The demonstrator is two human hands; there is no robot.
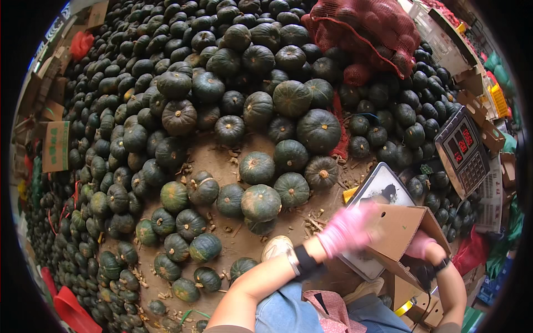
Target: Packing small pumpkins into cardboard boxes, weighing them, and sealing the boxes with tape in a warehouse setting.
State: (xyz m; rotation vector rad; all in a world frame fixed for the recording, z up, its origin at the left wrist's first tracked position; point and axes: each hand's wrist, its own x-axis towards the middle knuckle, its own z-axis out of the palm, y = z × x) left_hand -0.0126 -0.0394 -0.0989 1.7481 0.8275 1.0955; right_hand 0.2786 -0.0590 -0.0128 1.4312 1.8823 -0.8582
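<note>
Both my hands wear pink gloves and are at a cardboard box (397,229) tilted over the platform of a weighing scale (381,183). My left hand (352,229) is blurred, at the box's left side; its fingers cannot be made out clearly. Reaching into the box's open side, my right hand (419,245) is partly hidden by the cardboard, so its grip does not show. The scale's display unit (462,152) with lit red digits stands at the right. Dark green kabocha squashes (261,202) lie on the floor left of the scale.
A large heap of squashes (137,83) fills the left and far side. A red mesh sack (366,33) of squashes lies at the top right. A roll of yellow tape (404,308) and more cardboard boxes (435,312) are at the lower right. A red plastic object (73,310) lies lower left.
</note>
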